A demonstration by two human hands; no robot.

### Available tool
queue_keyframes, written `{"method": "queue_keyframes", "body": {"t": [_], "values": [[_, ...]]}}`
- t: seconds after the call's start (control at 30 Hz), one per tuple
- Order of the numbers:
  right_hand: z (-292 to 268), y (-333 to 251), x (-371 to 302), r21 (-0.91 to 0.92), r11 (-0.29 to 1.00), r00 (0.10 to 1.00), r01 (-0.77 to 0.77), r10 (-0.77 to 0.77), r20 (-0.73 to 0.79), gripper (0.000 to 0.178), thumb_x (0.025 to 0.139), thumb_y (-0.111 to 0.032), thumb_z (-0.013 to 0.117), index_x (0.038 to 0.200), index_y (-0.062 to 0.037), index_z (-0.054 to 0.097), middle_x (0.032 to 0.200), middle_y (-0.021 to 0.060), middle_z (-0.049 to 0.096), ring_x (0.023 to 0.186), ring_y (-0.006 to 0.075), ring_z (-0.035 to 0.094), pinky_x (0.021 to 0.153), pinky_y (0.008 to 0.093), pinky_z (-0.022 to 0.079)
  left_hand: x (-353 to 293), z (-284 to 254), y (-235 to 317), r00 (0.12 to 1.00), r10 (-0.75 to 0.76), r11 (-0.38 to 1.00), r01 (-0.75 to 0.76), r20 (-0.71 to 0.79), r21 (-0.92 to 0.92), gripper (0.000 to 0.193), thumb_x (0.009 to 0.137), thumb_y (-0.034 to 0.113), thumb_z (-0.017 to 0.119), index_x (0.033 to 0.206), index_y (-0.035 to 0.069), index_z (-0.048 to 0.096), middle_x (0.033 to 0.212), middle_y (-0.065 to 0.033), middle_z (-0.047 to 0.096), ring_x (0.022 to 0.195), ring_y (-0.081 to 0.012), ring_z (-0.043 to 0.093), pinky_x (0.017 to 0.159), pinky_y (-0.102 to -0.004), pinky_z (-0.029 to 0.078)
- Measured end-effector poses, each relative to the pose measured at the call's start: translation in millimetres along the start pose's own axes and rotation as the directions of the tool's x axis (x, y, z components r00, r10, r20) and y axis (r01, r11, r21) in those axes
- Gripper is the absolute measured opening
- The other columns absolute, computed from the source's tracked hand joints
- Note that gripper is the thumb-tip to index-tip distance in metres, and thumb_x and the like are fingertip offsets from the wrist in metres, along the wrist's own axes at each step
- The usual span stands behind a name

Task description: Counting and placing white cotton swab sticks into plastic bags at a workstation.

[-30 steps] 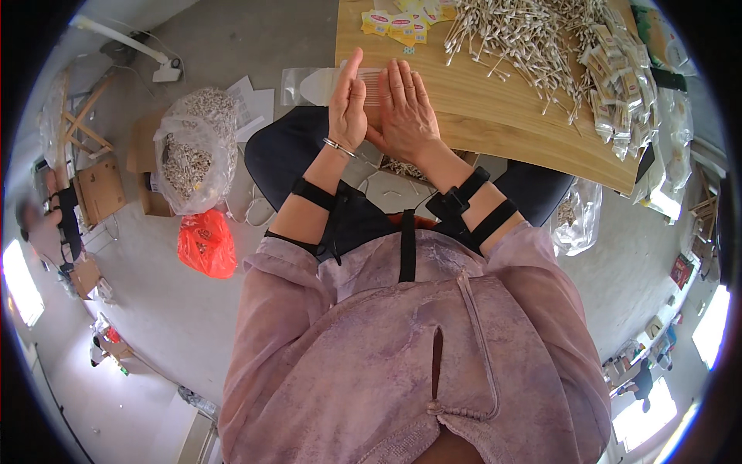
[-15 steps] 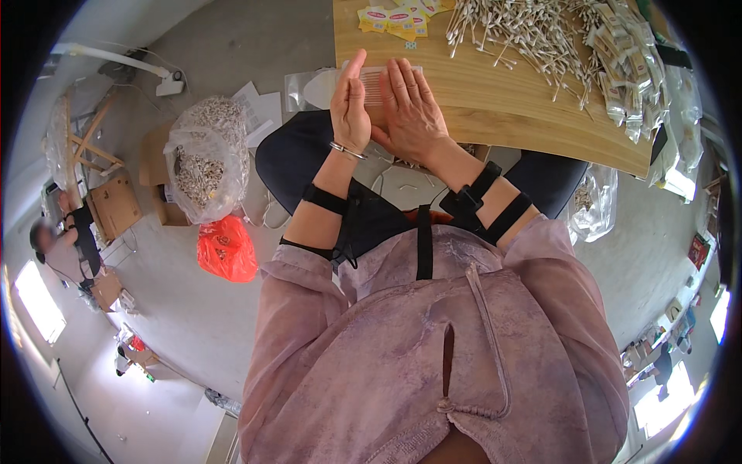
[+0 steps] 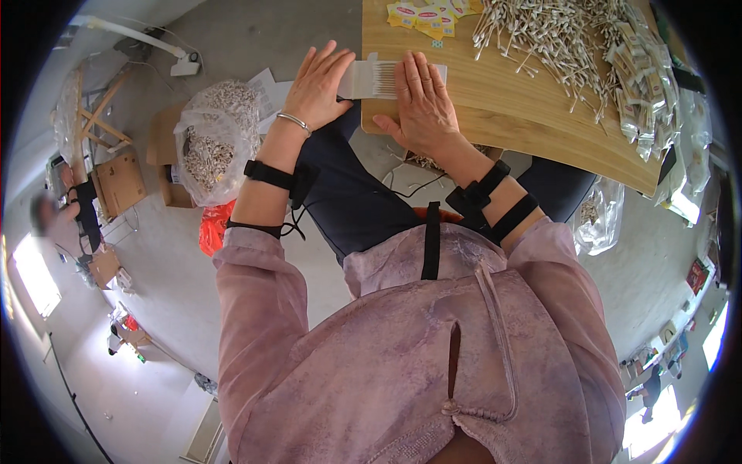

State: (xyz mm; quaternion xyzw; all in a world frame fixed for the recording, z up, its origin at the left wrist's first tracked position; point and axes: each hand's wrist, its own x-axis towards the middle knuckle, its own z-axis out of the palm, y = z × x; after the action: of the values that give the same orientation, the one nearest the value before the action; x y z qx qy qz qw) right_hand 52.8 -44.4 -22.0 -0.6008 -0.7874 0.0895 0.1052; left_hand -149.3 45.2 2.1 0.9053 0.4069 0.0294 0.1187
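A clear plastic bag (image 3: 357, 80) with a row of cotton swabs (image 3: 382, 79) in it lies across the left edge of the wooden table. My right hand (image 3: 423, 104) is laid flat over the swab end of the bag, fingers stretched and thumb out to the side. Past the table edge, my left hand (image 3: 318, 89) is over the bag's outer end, palm down, with fingers outstretched and thumb apart. It hides that end, so whether it pinches the plastic does not show.
On the wooden table (image 3: 495, 116) lie yellow-and-white cards (image 3: 425, 17), a heap of loose cotton swabs (image 3: 533, 39) and stacked filled packs (image 3: 638, 77). Left on the floor are a big bag of swabs (image 3: 212, 147), a cardboard box (image 3: 161, 147) and a red plastic bag (image 3: 215, 228).
My left hand has moved left, away from my right hand, to the bag's outer end, and turned palm down. My right hand stays flat on the bag. More of the swab row shows between them.
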Motion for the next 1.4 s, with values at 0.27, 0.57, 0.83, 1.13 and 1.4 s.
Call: {"method": "queue_keyframes", "body": {"t": [0.27,0.57,0.83,1.13,1.4], "values": [[-1.7,-5.5,6.0,-0.004,1.0,0.999,0.019,-0.019,0.026,0.09,0.087,-0.062,0.039,0.141,0.0091,0.022,0.149,0.0228,0.018,0.142,0.0327,0.01,0.116,0.0411,0.006,9.9,1.0,-0.7,0.992,0.072,0.989,-0.085,-0.107,-0.123,0.059,0.064,0.02,0.074,0.117,0.006,0.052,0.115,-0.0135,0.059,0.119,-0.0272,0.049,0.112,-0.0416,0.029],[4.3,-19.7,12.1,-0.012,1.0,0.999,0.016,-0.015,0.048,0.088,0.087,-0.059,0.041,0.14,0.0097,0.024,0.149,0.0237,0.019,0.142,0.0339,0.011,0.116,0.0419,0.007,7.1,3.1,0.3,0.99,0.024,0.969,-0.056,-0.136,-0.24,0.058,0.061,0.017,0.074,0.113,0.006,0.053,0.112,-0.0126,0.057,0.11,-0.03,0.054,0.101,-0.0374,0.043],[5.0,-29.4,15.1,-0.013,1.0,0.999,0.018,-0.018,0.045,0.087,0.088,-0.058,0.042,0.14,0.0098,0.023,0.149,0.0245,0.018,0.142,0.0352,0.01,0.116,0.0424,0.006,4.4,16.9,-12.6,0.98,-0.19,0.54,0.15,0.054,-0.828,0.048,0.075,0.03,0.073,0.111,0.004,0.055,0.102,-0.0113,0.058,0.092,-0.0222,0.06,0.084,-0.0305,0.049],[8.3,-30.7,15.6,-0.047,0.999,0.999,0.004,-0.002,0.054,0.09,0.087,-0.059,0.042,0.14,0.0108,0.022,0.149,0.0262,0.016,0.142,0.0362,0.008,0.116,0.0433,0.006,7.0,35.2,-0.1,0.869,-0.447,0.409,0.411,0.214,-0.814,0.048,0.098,0.043,0.039,0.1,-0.001,0.059,0.076,-0.0088,0.063,0.061,-0.0163,0.063,0.05,-0.028,0.048],[13.0,-40.2,21.7,0.036,0.999,0.999,-0.009,0.008,0.043,0.093,0.086,-0.058,0.046,0.141,0.0109,0.018,0.15,0.0272,0.013,0.142,0.0378,0.006,0.115,0.0444,0.004,7.0,49.9,1.7,0.884,-0.468,0.57,0.288,-0.016,-0.77,0.044,0.098,0.036,0.041,0.098,-0.004,0.06,0.089,-0.0237,0.064,0.089,-0.0395,0.061,0.075,-0.0393,0.047]]}}
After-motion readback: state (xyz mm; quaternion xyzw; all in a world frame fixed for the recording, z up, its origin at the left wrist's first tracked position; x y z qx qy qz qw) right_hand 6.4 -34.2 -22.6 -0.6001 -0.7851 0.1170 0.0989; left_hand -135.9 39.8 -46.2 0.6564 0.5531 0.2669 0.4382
